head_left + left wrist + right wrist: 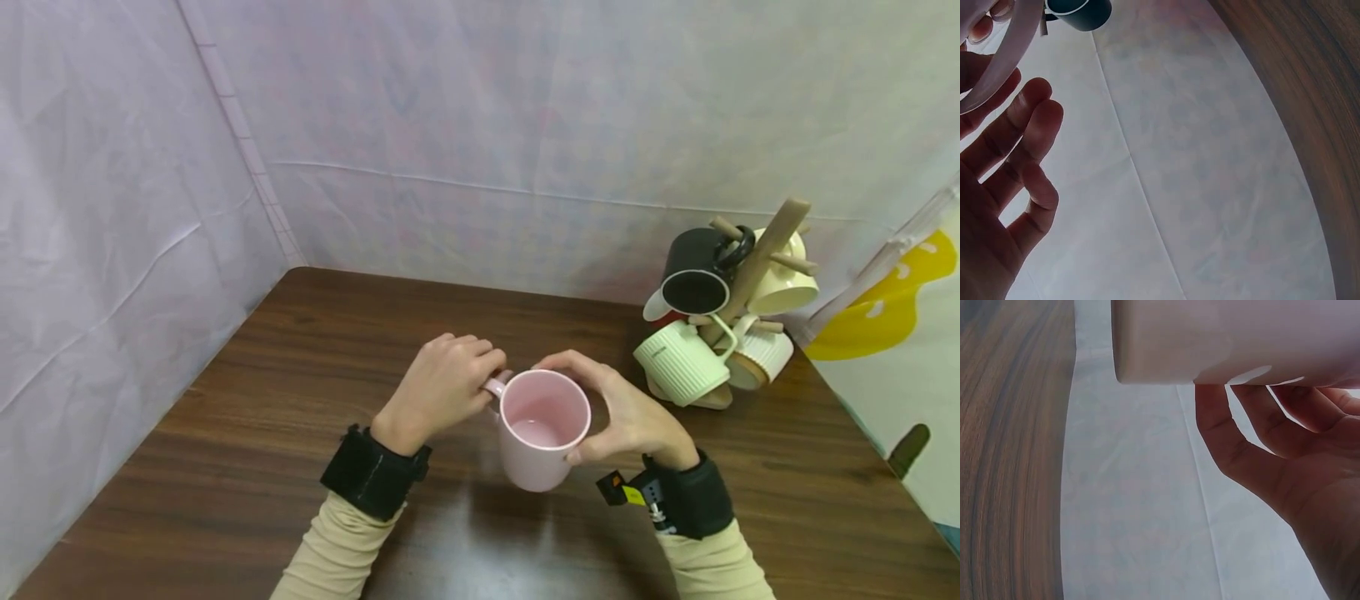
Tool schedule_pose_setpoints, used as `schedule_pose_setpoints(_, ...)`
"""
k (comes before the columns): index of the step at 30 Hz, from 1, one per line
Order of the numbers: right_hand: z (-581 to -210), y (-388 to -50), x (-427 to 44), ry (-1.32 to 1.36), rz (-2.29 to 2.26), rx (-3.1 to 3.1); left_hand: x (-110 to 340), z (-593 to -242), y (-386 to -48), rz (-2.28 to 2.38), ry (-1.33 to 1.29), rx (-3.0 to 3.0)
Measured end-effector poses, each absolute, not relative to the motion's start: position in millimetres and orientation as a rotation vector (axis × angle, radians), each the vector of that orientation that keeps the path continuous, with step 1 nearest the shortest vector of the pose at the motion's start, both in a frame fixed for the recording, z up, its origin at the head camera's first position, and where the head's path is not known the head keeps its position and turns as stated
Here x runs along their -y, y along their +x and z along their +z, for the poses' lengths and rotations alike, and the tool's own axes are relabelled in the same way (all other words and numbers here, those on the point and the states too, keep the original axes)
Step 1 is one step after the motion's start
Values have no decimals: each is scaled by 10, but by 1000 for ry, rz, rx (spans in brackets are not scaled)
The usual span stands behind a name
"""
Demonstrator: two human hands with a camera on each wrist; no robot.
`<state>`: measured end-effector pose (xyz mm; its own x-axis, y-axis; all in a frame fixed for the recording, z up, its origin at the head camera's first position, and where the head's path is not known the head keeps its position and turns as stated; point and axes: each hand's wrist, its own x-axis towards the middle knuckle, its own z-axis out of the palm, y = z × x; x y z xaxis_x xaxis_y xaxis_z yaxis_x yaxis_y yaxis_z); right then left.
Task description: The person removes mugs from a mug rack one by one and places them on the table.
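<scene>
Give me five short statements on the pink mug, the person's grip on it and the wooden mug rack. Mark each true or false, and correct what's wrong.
1. The left-hand grip is on the handle of the pink mug. True.
2. The pink mug is held upside down. False: its opening faces upward.
3. The right-hand grip holds the pink mug's body. True.
4. The black mug hangs lower on the wooden rack than the pale green mug. False: the black mug hangs higher than the pale green mug.
5. The wooden rack stands on the table, to the right of the pink mug in the head view. True.
</scene>
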<state>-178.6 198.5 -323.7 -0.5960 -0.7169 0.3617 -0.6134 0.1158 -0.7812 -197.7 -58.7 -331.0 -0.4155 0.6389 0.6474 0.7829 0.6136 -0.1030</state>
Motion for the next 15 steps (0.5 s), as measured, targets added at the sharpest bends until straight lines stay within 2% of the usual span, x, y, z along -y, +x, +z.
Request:
schedule_pose_setpoints(8, -3240, -1802, -2023, -1324, -1514, -2236, 591, -3299, -1960, -403, -1181, 2249)
schedule_pose_setpoints(15, -3255, -1823, -2080, -1281, -1543, -2189, 613, -3268, -1947, -731, -1329, 2385)
